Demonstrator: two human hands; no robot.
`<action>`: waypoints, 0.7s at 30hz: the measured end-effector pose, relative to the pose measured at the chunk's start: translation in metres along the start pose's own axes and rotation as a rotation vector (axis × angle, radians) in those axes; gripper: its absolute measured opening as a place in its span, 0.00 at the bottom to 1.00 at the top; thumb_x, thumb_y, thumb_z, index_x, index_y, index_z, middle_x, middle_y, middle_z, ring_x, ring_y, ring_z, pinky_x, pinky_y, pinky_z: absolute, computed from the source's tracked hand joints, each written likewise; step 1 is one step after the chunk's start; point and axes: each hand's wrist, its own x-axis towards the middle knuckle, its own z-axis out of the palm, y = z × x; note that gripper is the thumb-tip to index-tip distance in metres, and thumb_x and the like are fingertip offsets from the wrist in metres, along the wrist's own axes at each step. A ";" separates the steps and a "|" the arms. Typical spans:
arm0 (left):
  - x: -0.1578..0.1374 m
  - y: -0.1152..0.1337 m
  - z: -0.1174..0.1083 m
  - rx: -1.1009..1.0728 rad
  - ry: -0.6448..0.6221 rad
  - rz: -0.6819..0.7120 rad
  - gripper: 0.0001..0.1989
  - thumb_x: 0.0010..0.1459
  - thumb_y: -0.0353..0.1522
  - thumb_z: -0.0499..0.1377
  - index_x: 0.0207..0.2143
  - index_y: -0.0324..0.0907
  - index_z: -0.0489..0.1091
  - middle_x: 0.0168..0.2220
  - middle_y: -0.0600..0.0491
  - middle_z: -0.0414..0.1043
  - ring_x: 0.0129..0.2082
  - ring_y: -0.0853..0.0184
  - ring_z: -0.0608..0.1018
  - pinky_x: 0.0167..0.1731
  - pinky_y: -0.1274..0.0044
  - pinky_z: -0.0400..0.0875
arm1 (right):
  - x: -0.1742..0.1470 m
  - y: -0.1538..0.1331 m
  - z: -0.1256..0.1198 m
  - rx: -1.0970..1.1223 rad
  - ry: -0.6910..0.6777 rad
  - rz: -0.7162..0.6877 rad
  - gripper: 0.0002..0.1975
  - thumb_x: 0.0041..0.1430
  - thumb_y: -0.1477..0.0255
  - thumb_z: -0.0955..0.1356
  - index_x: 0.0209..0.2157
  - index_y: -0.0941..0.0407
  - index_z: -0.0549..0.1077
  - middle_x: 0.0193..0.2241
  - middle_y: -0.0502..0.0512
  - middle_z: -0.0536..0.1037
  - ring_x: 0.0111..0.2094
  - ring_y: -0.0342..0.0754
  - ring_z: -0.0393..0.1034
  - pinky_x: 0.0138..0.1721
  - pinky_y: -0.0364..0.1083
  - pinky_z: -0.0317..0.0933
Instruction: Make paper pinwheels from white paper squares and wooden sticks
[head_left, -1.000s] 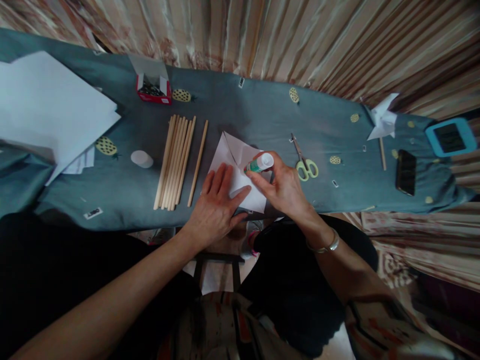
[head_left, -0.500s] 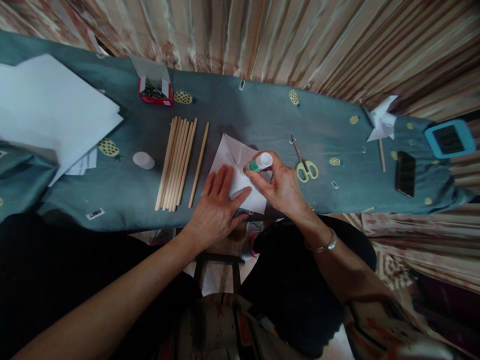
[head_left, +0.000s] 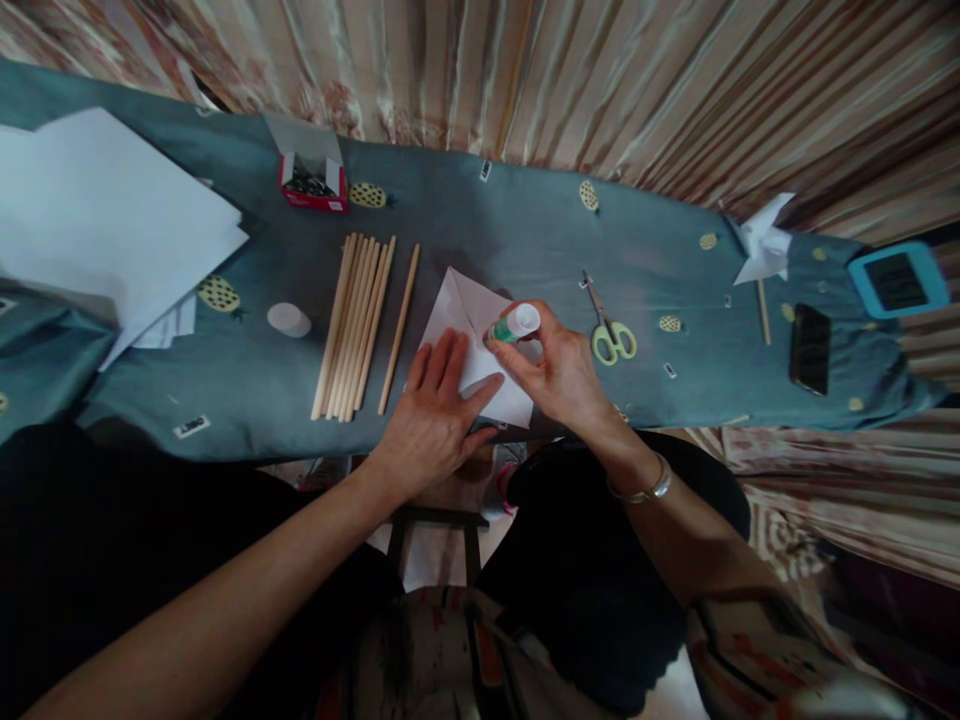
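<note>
A white square of paper (head_left: 514, 403) with diagonal lines lies near the table's front edge. My left hand (head_left: 439, 410) rests flat on its lower left part, fingers spread. In my right hand (head_left: 561, 365) is a glue stick (head_left: 517, 322), green and white, tilted with its lower end down by the middle of the paper. My fingers hide that end, so I cannot tell whether it touches. Left of the paper lies a single wooden stick (head_left: 399, 330). Scissors with light green handles (head_left: 613, 341) lie to the right of my right hand.
Several wooden sticks (head_left: 352, 330) lie side by side, with a white cap (head_left: 289, 320) left of them. A red box (head_left: 313, 190) stands open behind. White sheets (head_left: 120, 220) fill the left. Far right are a paper pinwheel (head_left: 763, 245), a phone (head_left: 811, 348) and a blue-framed device (head_left: 898, 280).
My right hand and the glue stick have shifted slightly to the left over the paper. My left hand stays where it was.
</note>
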 end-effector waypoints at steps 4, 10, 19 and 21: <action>0.000 0.000 0.000 0.004 -0.001 0.005 0.34 0.54 0.43 0.66 0.61 0.44 0.63 0.69 0.35 0.45 0.67 0.37 0.51 0.62 0.49 0.51 | 0.001 -0.001 0.000 -0.004 -0.016 -0.016 0.11 0.60 0.65 0.68 0.42 0.53 0.68 0.33 0.52 0.78 0.31 0.48 0.72 0.32 0.46 0.64; -0.001 -0.001 0.002 -0.015 0.012 0.005 0.32 0.55 0.42 0.65 0.61 0.47 0.62 0.70 0.39 0.43 0.68 0.39 0.49 0.62 0.48 0.51 | 0.001 -0.001 0.000 -0.004 -0.020 -0.035 0.10 0.60 0.64 0.68 0.42 0.52 0.68 0.31 0.51 0.77 0.33 0.49 0.72 0.33 0.47 0.65; -0.001 -0.001 0.002 -0.019 0.010 0.000 0.32 0.57 0.43 0.63 0.62 0.46 0.61 0.70 0.40 0.42 0.69 0.41 0.48 0.62 0.49 0.51 | 0.003 -0.003 -0.001 -0.001 -0.039 -0.062 0.10 0.60 0.64 0.69 0.41 0.52 0.68 0.30 0.51 0.77 0.32 0.49 0.72 0.35 0.48 0.65; -0.001 -0.001 0.002 -0.023 0.010 0.004 0.32 0.58 0.43 0.62 0.62 0.46 0.60 0.70 0.40 0.42 0.69 0.41 0.47 0.63 0.49 0.50 | 0.003 -0.004 -0.001 -0.002 -0.046 -0.065 0.10 0.60 0.64 0.69 0.41 0.52 0.68 0.30 0.51 0.76 0.32 0.49 0.72 0.35 0.48 0.65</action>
